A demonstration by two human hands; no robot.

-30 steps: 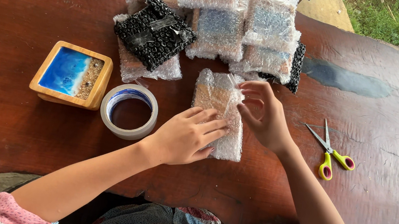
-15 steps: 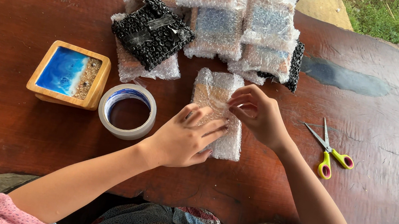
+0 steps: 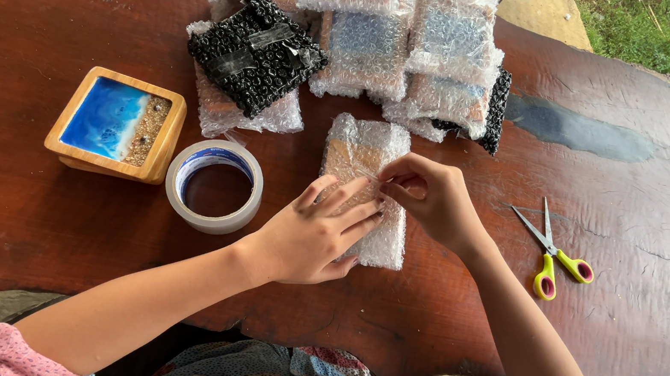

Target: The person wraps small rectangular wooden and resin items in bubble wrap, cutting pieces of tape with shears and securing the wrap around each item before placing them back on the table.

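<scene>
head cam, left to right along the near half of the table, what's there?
wooden box with a blue resin top → tape roll → left hand → bubble-wrapped parcel → right hand → scissors

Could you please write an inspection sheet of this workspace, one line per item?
Surface: dark red-brown wooden table, worn, with a grey patch at the right.
Job's things: bubble-wrapped flat parcel lying before the person; tape roll beside it.
Clutter: pile of wrapped parcels, one black-wrapped parcel, wooden block with blue top, yellow-handled scissors.
Hands: left hand flat on the parcel; right hand pinching at its wrap.
Cables: nothing seen.
Surroundings: grass beyond the table; bare ground below.
</scene>
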